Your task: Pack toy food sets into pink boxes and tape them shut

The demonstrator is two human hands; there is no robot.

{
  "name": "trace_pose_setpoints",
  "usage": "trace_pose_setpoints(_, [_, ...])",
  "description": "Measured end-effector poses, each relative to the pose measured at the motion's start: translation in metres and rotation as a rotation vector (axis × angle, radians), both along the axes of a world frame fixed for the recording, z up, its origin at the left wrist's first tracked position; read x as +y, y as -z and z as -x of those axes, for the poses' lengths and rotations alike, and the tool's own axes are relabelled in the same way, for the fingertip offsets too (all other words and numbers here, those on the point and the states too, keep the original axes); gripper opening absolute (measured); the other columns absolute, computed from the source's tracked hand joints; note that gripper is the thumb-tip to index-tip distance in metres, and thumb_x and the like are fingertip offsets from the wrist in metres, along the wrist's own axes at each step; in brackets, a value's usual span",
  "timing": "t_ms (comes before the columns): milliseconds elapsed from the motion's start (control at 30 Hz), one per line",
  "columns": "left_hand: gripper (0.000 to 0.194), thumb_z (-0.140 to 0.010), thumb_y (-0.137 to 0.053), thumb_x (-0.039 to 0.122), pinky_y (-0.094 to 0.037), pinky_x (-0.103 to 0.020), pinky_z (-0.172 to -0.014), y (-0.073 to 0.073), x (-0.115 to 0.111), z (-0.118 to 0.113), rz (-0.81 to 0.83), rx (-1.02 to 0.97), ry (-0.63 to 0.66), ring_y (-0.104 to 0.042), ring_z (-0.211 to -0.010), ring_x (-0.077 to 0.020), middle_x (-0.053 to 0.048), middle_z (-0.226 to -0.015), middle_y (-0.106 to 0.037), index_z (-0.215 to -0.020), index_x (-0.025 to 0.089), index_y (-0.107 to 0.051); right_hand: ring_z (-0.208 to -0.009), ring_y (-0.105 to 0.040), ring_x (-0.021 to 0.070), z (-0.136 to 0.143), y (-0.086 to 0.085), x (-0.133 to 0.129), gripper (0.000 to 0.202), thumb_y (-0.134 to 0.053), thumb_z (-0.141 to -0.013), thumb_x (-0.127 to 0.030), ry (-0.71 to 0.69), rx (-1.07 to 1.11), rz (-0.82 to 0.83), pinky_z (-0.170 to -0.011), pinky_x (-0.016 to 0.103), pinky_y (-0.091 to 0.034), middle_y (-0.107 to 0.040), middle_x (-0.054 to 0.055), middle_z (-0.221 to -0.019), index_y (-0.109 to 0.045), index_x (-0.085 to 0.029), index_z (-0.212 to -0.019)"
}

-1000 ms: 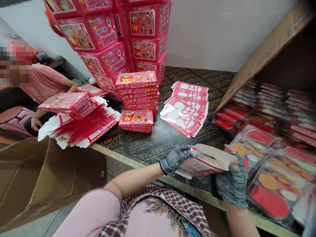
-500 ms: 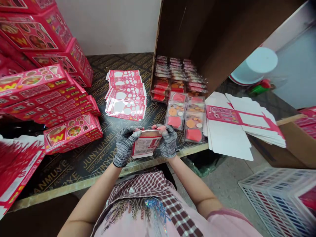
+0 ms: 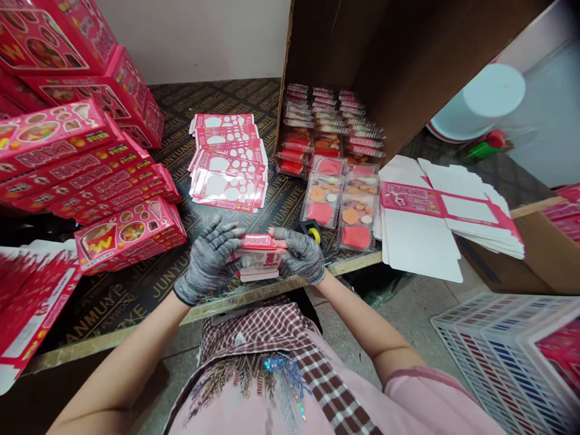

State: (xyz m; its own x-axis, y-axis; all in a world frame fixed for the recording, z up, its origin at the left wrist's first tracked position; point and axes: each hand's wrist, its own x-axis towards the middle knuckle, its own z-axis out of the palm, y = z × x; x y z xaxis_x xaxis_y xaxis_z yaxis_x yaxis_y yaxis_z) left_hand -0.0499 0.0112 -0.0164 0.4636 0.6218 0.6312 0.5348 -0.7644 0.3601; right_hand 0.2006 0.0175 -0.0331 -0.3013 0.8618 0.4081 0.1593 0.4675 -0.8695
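A small pink and white carton (image 3: 259, 261) stands at the table's front edge, its pink top panel facing up and a printed side toward me. My right hand (image 3: 301, 255), in a grey glove with bare fingertips, grips the carton's right end. On the carton's left side, my left hand (image 3: 211, 260) wears the same kind of glove. Its fingers are stretched and spread, close to the carton's left end; whether the thumb touches it is hard to see. A black object with a yellow ring (image 3: 313, 234) lies just behind my right hand.
Flat pink window cards (image 3: 231, 181) lie beyond my hands. Clear packs of coloured pieces (image 3: 319, 205) lie before and inside a brown cardboard box (image 3: 335, 48). Unfolded cartons (image 3: 421, 235) are stacked on the right, finished pink boxes (image 3: 127, 235) on the left. A white crate (image 3: 489, 350) stands lower right.
The carton's open top is now covered by its pink panel. My left hand has let go and moved left with fingers spread. The black and yellow object has come into view.
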Motion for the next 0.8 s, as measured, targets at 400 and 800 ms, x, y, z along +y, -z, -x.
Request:
trace_pose_setpoints(400, [0.043, -0.094, -0.051, 0.02, -0.052, -0.036, -0.072, -0.011, 0.005, -0.048, -0.038, 0.339, -0.139, -0.07, -0.083, -0.0269, -0.012, -0.102, -0.074, -0.134, 0.025, -0.066, -0.104, -0.066, 0.0281, -0.122, 0.079, -0.04, 0.014, -0.074, -0.076, -0.032, 0.67, -0.384, 0.211, -0.101, 0.049, -0.052, -0.071, 0.012, -0.1, -0.073, -0.019, -0.081])
trace_pose_setpoints(800, [0.022, -0.093, -0.066, 0.033, -0.049, -0.039, -0.083, 0.011, 0.001, -0.083, -0.165, 0.181, -0.224, -0.071, -0.09, -0.0257, -0.011, -0.103, -0.077, -0.11, 0.024, -0.075, -0.108, -0.066, 0.0249, -0.108, 0.09, -0.055, 0.011, -0.067, -0.079, -0.03, 0.799, -0.153, 0.18, -0.101, 0.042, -0.052, -0.072, 0.01, -0.116, -0.068, -0.022, -0.073])
